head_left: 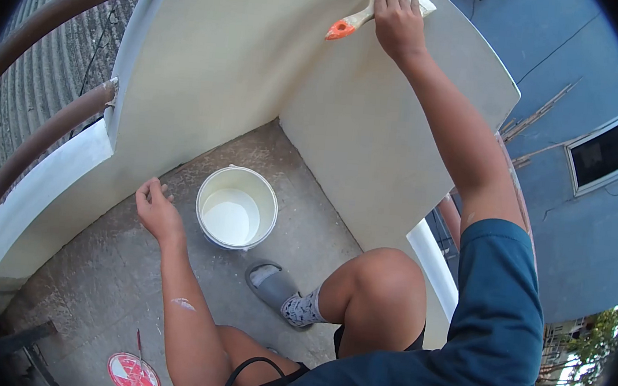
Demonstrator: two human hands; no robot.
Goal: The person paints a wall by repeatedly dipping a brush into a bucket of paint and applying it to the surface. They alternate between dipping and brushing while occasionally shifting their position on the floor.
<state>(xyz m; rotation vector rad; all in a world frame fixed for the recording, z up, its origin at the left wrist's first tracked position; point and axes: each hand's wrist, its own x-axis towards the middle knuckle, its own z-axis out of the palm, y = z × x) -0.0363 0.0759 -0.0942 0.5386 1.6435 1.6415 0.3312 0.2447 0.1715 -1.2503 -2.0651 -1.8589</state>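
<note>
At the top of the wall corner, my right hand (399, 26) is closed around a wide paintbrush (356, 18). The brush lies against the upper part of the cream wall (374, 118), its orange-tipped handle pointing left and down. My fingers cover part of its head. Low on the left, my left hand (158, 209) hangs in the air with loosely bent fingers and nothing visible in them. Just right of it, a white bucket (267, 222) stands on the floor with white paint (230, 216) in its bottom.
A red and white lid (133, 375) lies on the concrete floor (113, 286), with a thin stick on it. Brown railings (42, 129) run along the left. My sandalled foot (271, 285) rests close to the bucket. A blue building (555, 67) is beyond the wall.
</note>
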